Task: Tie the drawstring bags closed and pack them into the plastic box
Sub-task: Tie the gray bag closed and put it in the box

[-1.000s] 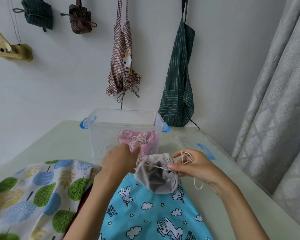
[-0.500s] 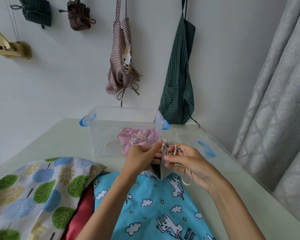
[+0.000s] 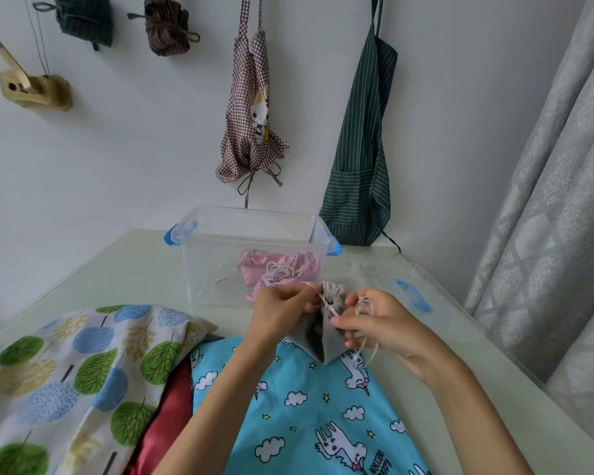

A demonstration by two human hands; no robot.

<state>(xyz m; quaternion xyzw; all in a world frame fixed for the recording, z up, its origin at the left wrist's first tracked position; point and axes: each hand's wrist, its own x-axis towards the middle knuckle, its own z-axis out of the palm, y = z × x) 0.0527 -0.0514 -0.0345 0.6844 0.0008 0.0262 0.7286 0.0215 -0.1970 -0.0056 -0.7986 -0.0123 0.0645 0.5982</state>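
Note:
A small grey drawstring bag (image 3: 324,332) hangs between my hands above the table, its gathered mouth at the top. My left hand (image 3: 282,308) pinches the white cord at the bag's left side. My right hand (image 3: 374,320) pinches the cord on the right, with a loop wound over its fingers and the end hanging down. Behind them stands the clear plastic box (image 3: 199,265) with blue latches, and a pink drawstring bag (image 3: 288,269) lies inside it.
Larger bags lie on the near table: a blue unicorn-print one (image 3: 306,413), a tree-print one (image 3: 66,371) and a red one (image 3: 172,416). The box's clear lid (image 3: 402,286) lies to the right. Aprons hang on the wall; a grey curtain (image 3: 546,234) hangs at right.
The grey bag's mouth went from open to gathered tight. My hands closed in on it and have drawn slightly apart along the cord.

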